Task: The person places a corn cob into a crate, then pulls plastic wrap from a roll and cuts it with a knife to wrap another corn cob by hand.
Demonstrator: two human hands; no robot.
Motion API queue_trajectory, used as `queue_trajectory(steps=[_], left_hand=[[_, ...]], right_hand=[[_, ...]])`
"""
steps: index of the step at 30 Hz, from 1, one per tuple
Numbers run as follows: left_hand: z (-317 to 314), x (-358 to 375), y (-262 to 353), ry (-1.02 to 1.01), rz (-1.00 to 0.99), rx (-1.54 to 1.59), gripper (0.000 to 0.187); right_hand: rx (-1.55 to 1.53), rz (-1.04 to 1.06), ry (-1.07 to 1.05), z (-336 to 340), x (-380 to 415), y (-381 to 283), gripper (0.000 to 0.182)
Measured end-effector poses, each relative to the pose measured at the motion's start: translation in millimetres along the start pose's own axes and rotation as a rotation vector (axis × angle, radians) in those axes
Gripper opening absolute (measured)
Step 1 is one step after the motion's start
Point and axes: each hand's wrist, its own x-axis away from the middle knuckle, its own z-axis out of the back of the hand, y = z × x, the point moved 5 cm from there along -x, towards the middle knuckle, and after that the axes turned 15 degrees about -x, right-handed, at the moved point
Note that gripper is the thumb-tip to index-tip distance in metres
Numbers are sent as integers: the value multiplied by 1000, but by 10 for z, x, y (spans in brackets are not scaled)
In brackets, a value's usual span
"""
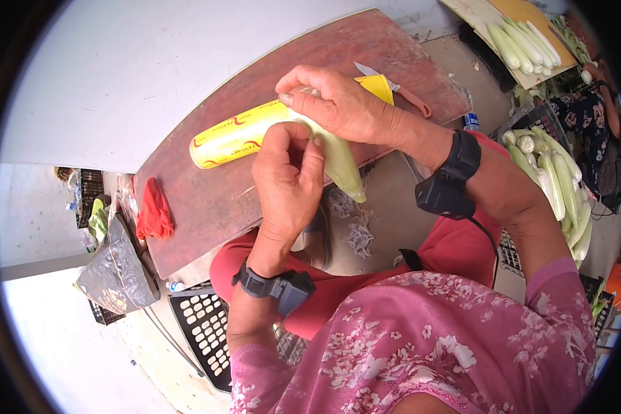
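Observation:
A yellow printed roll of cling film (228, 132) lies on the reddish worktable. Across its right end is a long, pale green vegetable (343, 171), its tapered end pointing toward me. My right hand (334, 103) is closed over the vegetable's upper part, thumb at the roll's edge; the palm hides what lies beneath. Beside the vegetable, my left hand (290, 172) is in a pinch, thumb and forefinger together against its side. Whatever sits between those fingertips is too small to make out. Beyond my right hand rests a knife (412, 100) with a brownish-pink handle, near a yellow piece (376, 88).
The worktable (207, 221) has a red cloth (155, 210) at its left end. At right stands a crate of pale green vegetables (555, 172); more vegetables (524, 47) lie on a board behind. Another person (586, 117) sits at far right. A black crate (203, 331) is below left.

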Motion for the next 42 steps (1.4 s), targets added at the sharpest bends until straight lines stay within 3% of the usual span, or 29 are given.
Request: queue_trajectory(steps=[8, 11, 14, 19, 20, 23, 28, 42], left_hand=[[-136, 90, 214, -73, -214, -336, 11], [-154, 116, 267, -191, -385, -303, 13], [-28, 177, 471, -146, -481, -126, 11], [288, 48, 70, 365, 8, 273, 20], [310, 0, 12, 290, 96, 294, 32], [155, -42, -155, 151, 373, 568, 31], [-71, -43, -42, -142, 355, 947, 57], [-139, -16, -42, -69, 283, 806, 57]], right_hand=[[-10, 3, -32, -46, 4, 26, 35], [-33, 8, -37, 3, -12, -38, 35], [-151, 4, -67, 34, -43, -28, 36], [-335, -108, -126, 64, -5, -146, 39], [-373, -118, -132, 61, -5, -146, 39], [-503, -99, -152, 34, -16, -133, 38], [-535, -72, -192, -14, -14, -175, 38], [-403, -20, -167, -23, -2, -195, 40]])
